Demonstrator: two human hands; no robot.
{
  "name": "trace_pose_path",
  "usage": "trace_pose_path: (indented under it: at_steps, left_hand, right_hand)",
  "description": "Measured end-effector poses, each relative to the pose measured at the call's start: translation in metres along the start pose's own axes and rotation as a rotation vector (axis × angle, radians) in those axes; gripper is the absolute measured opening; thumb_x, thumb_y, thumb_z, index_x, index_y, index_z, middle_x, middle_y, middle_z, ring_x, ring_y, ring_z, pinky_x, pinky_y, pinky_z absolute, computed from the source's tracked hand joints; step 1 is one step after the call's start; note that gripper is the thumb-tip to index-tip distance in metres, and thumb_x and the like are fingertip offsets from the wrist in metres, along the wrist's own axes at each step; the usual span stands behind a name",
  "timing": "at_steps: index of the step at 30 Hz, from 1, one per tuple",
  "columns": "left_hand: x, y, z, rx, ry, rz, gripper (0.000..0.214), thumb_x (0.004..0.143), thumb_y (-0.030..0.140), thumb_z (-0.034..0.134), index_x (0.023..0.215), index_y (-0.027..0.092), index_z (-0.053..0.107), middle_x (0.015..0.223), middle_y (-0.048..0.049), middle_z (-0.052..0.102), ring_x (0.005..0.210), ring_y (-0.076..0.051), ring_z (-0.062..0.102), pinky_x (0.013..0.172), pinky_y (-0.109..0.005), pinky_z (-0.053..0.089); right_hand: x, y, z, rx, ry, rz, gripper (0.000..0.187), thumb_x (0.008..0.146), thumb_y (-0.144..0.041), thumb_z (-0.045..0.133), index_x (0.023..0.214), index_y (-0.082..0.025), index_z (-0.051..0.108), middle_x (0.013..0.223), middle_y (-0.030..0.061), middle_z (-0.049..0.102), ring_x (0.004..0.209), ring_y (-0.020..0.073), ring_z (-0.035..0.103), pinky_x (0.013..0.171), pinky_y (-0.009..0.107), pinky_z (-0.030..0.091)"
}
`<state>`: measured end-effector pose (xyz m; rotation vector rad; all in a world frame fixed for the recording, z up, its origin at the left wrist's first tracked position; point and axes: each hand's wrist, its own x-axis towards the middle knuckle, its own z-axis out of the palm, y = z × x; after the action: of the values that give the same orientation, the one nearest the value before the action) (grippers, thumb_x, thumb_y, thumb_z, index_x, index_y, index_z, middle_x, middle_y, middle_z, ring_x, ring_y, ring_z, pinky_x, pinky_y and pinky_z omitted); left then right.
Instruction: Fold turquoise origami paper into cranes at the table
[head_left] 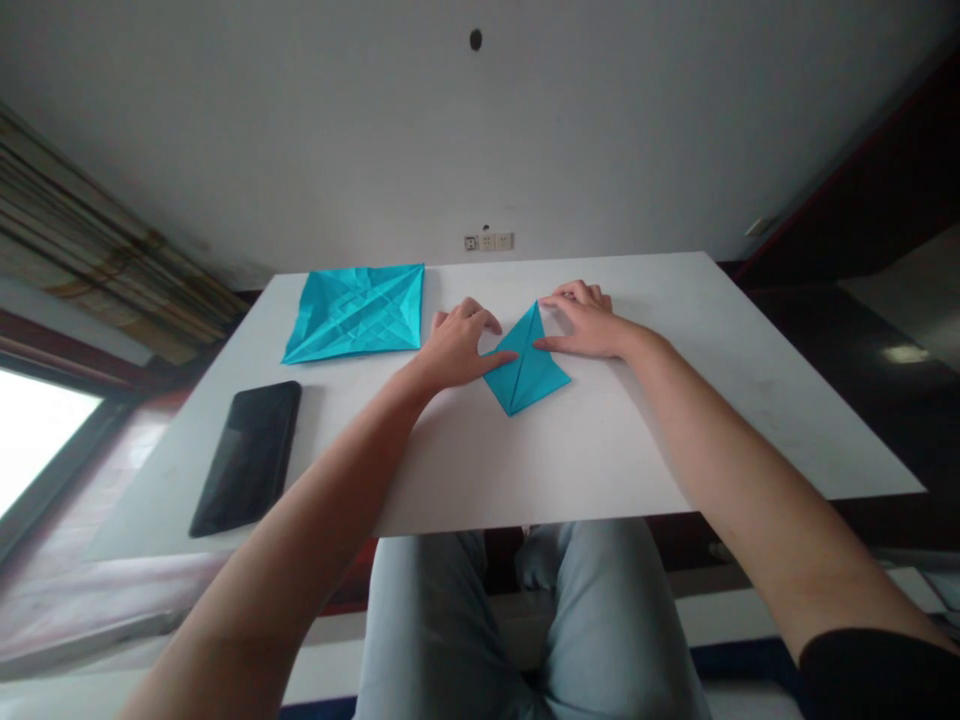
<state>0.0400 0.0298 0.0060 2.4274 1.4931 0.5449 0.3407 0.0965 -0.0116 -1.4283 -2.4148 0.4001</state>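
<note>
A turquoise sheet of paper folded into a kite shape lies on the white table, with a crease or seam running down its middle from the top point to the bottom point. My left hand is at its left side, thumb resting on the paper near the seam and index finger held apart from the thumb. On the other side, my right hand has its thumb on the right edge and its index finger by the top point. Both hands have thumb and fingers spread; the other fingers are partly curled.
A creased turquoise sheet lies unfolded at the table's back left. Nearer me on the left is a black phone. The white table ends at a wall with sockets. My legs are below its front edge.
</note>
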Motion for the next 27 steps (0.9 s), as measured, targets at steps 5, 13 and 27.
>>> trace_pose_path:
  at_steps: [5, 13, 27]
  left_hand:
    - [0.001, 0.000, -0.001, -0.012, -0.065, -0.065, 0.045, 0.095, 0.062, 0.086, 0.116, 0.023, 0.081, 0.136, -0.0155, 0.071, 0.140, -0.043, 0.066, 0.125, -0.065, 0.045]
    - [0.009, -0.004, 0.005, -0.378, 0.141, -0.163, 0.028, 0.098, 0.051, 0.078, 0.095, 0.024, 0.070, 0.087, -0.0037, 0.076, 0.088, -0.025, 0.072, 0.086, -0.039, 0.057]
    - [0.009, -0.005, 0.010, -0.793, 0.174, -0.132, 0.063, 0.087, 0.047, 0.093, 0.136, 0.025, 0.059, 0.109, -0.0064, 0.083, 0.100, -0.025, 0.082, 0.082, -0.035, 0.063]
  right_hand:
    - [0.001, -0.011, 0.000, 0.029, 0.027, 0.035, 0.061, 0.084, -0.071, 0.092, 0.128, -0.032, 0.078, 0.157, 0.0163, 0.061, 0.152, 0.0536, 0.054, 0.132, 0.083, 0.036]
    - [0.005, -0.018, -0.001, 0.264, 0.015, -0.028, 0.055, 0.086, -0.081, 0.087, 0.099, -0.029, 0.075, 0.127, 0.0109, 0.074, 0.129, 0.0419, 0.070, 0.122, 0.067, 0.054]
    - [0.005, -0.045, 0.002, 0.988, -0.033, -0.002, 0.064, 0.068, -0.072, 0.105, 0.106, -0.031, 0.074, 0.117, 0.0058, 0.089, 0.113, 0.0346, 0.083, 0.103, 0.058, 0.072]
